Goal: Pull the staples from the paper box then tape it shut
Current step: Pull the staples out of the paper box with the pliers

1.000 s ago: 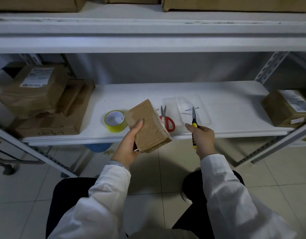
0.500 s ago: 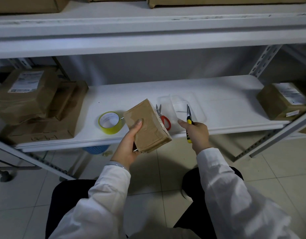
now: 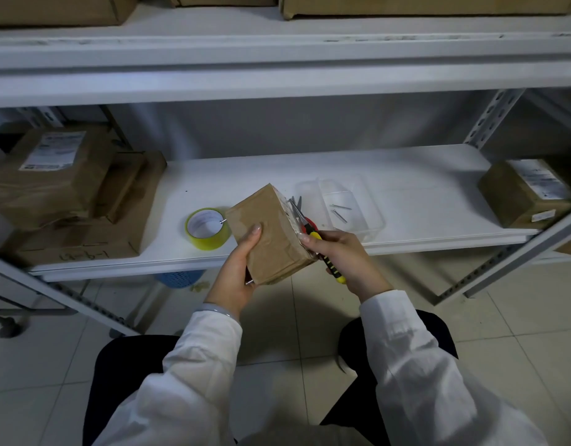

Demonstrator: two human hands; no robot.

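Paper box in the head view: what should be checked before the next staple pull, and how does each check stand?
1. Box held steady: left hand grips the paper box. Ok.
2. Tool in hand: right hand grips the pliers. Ok.
3. Pliers tip on a staple: the tip lies at the box's right end face, but the bite is hidden. Cannot tell.
4. Drop spot ready: clear tray sits on the shelf, beyond the right hand. Ok.
5. All staples out: a staple protrudes at the box's lower corner. Not ok.
6. Tape at hand: tape roll sits on the shelf, left of the box. Ok.
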